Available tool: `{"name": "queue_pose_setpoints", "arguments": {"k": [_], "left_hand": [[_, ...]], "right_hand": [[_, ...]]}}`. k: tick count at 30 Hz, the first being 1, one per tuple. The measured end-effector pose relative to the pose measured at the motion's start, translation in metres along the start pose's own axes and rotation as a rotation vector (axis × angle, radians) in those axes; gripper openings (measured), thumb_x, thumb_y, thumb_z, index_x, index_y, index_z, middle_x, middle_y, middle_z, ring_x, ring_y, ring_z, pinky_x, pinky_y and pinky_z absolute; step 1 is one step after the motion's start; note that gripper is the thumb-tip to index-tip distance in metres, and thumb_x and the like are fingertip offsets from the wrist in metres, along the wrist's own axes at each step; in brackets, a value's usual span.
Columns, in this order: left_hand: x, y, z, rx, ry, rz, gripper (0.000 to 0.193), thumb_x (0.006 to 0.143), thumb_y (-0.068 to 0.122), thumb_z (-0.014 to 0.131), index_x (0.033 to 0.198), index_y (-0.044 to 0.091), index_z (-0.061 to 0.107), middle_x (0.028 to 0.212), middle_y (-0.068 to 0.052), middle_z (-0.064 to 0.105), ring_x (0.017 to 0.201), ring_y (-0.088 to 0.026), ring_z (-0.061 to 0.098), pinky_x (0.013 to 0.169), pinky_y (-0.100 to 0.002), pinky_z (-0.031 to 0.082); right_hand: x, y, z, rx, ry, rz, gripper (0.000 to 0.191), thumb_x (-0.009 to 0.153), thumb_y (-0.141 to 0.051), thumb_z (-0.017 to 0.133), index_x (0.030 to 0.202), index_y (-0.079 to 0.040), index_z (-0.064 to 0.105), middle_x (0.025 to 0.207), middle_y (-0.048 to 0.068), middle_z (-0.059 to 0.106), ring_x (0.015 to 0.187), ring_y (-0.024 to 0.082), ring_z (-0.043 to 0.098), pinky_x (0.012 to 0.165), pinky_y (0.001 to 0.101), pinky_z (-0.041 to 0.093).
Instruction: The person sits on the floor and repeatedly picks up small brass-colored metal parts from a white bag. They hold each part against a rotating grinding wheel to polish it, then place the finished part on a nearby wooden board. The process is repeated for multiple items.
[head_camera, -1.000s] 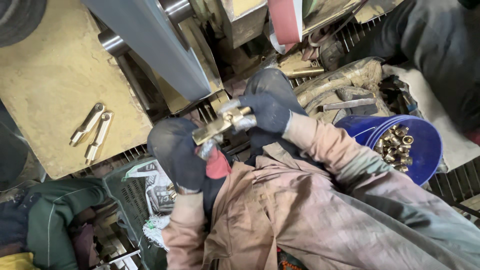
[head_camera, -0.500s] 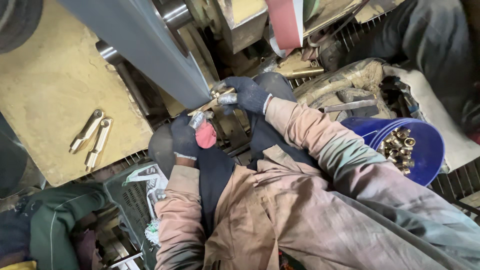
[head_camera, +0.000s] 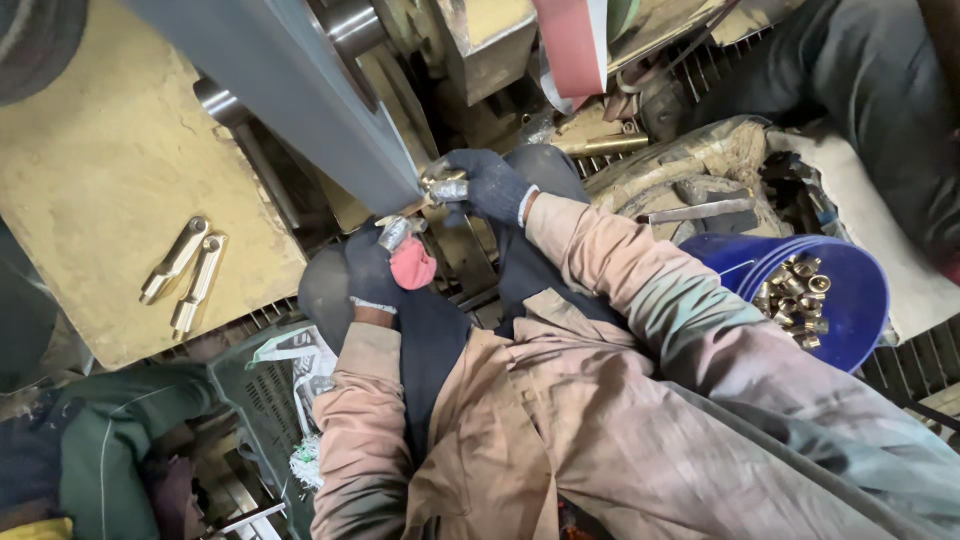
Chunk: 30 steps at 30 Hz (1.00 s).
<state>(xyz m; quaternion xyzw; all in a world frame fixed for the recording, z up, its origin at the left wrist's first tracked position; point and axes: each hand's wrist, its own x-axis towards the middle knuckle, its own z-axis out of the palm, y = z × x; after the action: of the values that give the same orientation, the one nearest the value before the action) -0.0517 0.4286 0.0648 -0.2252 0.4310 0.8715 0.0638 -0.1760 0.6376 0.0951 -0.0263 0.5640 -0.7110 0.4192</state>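
Both my hands wear dark gloves and grip one small brass part (head_camera: 432, 195) between them. My right hand (head_camera: 490, 185) holds its far end and presses it against the lower edge of a wide grey sanding belt (head_camera: 300, 90). My left hand (head_camera: 385, 265), with a red patch on the glove, holds the near end, just below the belt. The part is mostly hidden by my fingers.
Two finished brass parts (head_camera: 185, 272) lie on a tan metal plate (head_camera: 110, 180) at the left. A blue bucket (head_camera: 850, 300) with several brass fittings stands at the right. A red belt (head_camera: 575, 40) hangs at the top. Another person's dark sleeve (head_camera: 880, 90) is at the upper right.
Both hands have moved up and away from my body, carrying the brass part from mid-air up against the grey belt's edge.
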Motion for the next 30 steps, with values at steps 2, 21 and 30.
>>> {"name": "queue_pose_setpoints", "arguments": {"k": [2, 21, 30], "left_hand": [[-0.018, 0.017, 0.02, 0.089, 0.059, 0.035, 0.022, 0.1, 0.018, 0.047, 0.101, 0.004, 0.064, 0.088, -0.006, 0.066, 0.075, -0.019, 0.063, 0.069, -0.036, 0.052], [-0.01, 0.0, 0.017, 0.441, -0.189, 0.234, 0.015, 0.097, 0.003, 0.064, 0.11, -0.002, 0.068, 0.1, -0.004, 0.07, 0.09, -0.01, 0.063, 0.08, -0.028, 0.053], [0.029, -0.03, -0.011, 0.312, -0.188, 0.069, 0.013, 0.095, 0.008, 0.065, 0.088, -0.002, 0.069, 0.084, -0.007, 0.07, 0.075, -0.017, 0.067, 0.066, -0.033, 0.055]], "right_hand": [[-0.015, -0.006, 0.005, -0.061, -0.029, -0.095, 0.035, 0.091, -0.009, 0.076, 0.124, -0.003, 0.068, 0.102, 0.007, 0.072, 0.082, 0.014, 0.069, 0.073, 0.0346, 0.066], [-0.095, -0.025, 0.002, -0.84, 0.135, -0.471, 0.046, 0.091, -0.023, 0.08, 0.132, -0.007, 0.067, 0.11, 0.013, 0.076, 0.099, 0.024, 0.074, 0.088, 0.0349, 0.057], [-0.071, -0.027, 0.005, -1.024, 0.251, -0.371, 0.042, 0.091, -0.025, 0.08, 0.129, -0.011, 0.072, 0.099, 0.016, 0.075, 0.09, 0.031, 0.071, 0.081, 0.0402, 0.055]]}}
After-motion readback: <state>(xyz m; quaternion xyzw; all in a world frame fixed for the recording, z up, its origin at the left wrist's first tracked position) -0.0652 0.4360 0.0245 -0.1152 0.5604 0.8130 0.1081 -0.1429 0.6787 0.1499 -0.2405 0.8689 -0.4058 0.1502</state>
